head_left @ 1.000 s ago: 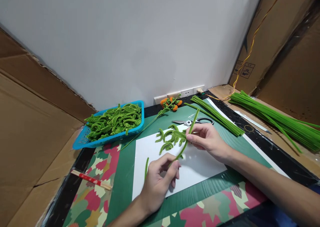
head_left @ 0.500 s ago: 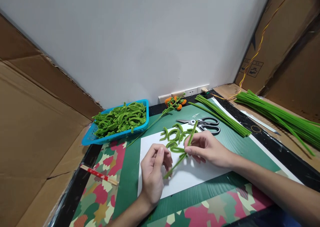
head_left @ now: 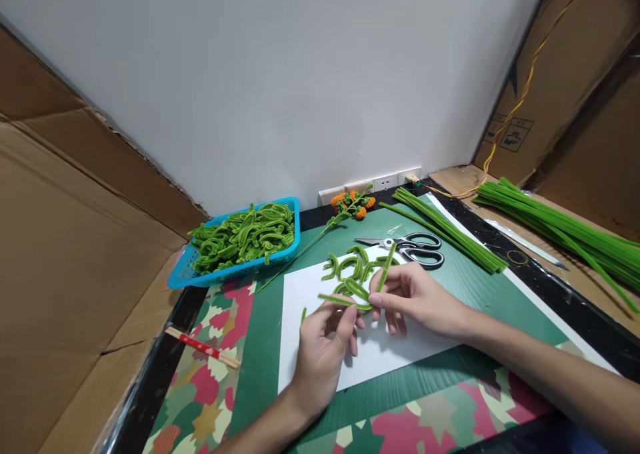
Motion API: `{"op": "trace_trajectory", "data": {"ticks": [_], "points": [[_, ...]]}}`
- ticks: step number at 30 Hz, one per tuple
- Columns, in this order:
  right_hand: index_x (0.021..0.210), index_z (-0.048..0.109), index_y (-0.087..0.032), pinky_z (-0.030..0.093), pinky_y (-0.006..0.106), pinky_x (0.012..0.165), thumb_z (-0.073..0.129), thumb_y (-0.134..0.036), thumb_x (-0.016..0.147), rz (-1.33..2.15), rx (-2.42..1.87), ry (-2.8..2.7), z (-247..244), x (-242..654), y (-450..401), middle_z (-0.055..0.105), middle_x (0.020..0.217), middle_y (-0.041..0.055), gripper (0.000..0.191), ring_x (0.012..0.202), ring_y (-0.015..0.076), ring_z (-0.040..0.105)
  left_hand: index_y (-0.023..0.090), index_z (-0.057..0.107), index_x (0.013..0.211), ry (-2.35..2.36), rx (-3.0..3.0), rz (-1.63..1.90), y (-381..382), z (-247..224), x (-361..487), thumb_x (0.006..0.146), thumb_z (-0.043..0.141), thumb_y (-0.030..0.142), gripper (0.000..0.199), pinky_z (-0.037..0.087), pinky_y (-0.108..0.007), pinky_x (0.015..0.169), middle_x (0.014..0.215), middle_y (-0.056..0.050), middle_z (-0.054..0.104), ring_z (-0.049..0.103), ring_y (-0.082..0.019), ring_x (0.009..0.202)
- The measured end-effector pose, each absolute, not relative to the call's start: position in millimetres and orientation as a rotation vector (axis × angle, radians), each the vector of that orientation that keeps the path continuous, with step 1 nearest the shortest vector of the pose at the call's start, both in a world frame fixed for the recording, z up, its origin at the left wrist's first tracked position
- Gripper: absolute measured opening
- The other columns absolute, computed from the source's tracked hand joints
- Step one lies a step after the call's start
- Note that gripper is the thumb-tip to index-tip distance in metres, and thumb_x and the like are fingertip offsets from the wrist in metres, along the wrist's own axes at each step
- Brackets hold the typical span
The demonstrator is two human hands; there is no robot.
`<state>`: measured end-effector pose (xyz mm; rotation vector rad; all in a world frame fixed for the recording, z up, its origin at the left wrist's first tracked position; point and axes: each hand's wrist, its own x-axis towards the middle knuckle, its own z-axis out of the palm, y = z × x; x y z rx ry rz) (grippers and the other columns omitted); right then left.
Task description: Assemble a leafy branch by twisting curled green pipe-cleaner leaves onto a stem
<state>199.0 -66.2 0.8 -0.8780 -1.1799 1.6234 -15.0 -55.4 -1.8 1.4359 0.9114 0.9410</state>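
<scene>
Between thumb and fingers, my right hand [head_left: 407,297] pinches a green fuzzy stem [head_left: 387,267], whose upper end points up past the fingers. A small loop [head_left: 357,290] of the same green material sticks out to the left of that pinch. My left hand [head_left: 327,341] is closed on the stem's other end, which runs leftward over its fingertips. Both hands are above a white sheet [head_left: 295,294]. Behind them, several bent green pieces [head_left: 350,265] lie on the sheet. Scissors [head_left: 405,243] with black and white handles rest just beyond, blades pointing left.
A blue basket [head_left: 180,277] heaped with green twisted pieces stands at the back left. An orange-and-green flower stem [head_left: 353,204] lies beside it. Straight green stems [head_left: 450,234] lie behind the scissors, with a larger bundle [head_left: 560,231] at the right. Chopsticks [head_left: 203,347] in a red wrapper lie left.
My left hand has moved right and closed on the stem's free end. That end swung from pointing down-left to lying almost level. My right hand keeps its pinch.
</scene>
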Motion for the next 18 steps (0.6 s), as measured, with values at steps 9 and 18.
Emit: {"op": "trace_trajectory", "data": {"ticks": [9,18], "points": [[0.089,0.069,-0.016,0.046,0.02,0.051,0.084,-0.054,0.089,1.65,-0.927,-1.356,-2.4,197.7,-68.8,0.071,0.071,-0.0008,0.041,0.053,0.0103,0.059,0.018,0.066,0.089,0.954,1.579,0.832,-53.9,2.2,-14.6,0.104,0.069,0.044,0.03,0.047,-0.017,0.05,0.069,0.005,0.062,0.057,-0.007,0.05],[0.075,0.073,-0.016,0.044,0.022,0.056,0.076,-0.057,0.097,1.344,-1.049,-1.694,1.5,201.5,-71.3,0.069,0.063,0.0008,0.047,0.056,0.0131,0.061,0.019,0.067,0.098,0.91,1.673,0.718,-52.9,-0.2,-17.9,0.105,0.068,0.044,0.026,0.049,-0.021,0.056,0.082,0.002,0.064,0.065,-0.01,0.058]]}}
